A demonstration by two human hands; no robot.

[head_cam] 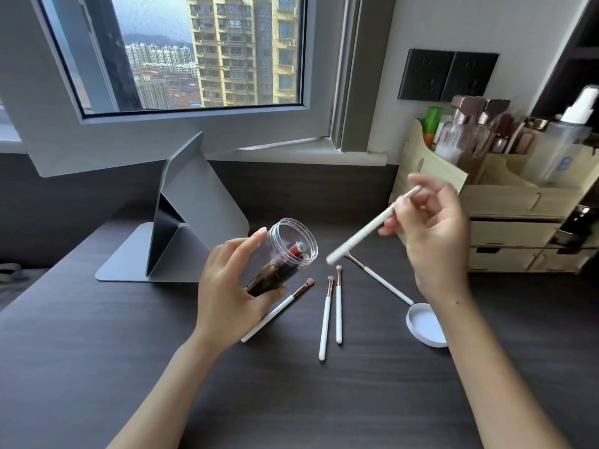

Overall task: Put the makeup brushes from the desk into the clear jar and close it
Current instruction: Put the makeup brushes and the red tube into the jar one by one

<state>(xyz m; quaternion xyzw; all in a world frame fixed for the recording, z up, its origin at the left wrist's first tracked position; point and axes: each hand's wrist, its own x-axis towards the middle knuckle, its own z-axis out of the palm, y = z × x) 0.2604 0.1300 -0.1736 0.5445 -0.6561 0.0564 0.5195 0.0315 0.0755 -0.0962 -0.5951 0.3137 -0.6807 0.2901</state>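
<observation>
brush (366, 230) held beside tilted jar (285, 251)

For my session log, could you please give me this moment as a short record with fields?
left hand: holds clear jar, tilted, mouth open toward the right
jar contents: a few dark and red items
right hand: holds one white-handled brush in the air, handle end toward jar
brushes on desk: four
lid: white, off, lying on desk by right wrist

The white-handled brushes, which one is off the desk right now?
The brush pinched in the right hand, its handle end pointing toward the clear jar that the left hand tilts. The other four lie flat on the desk.
</observation>
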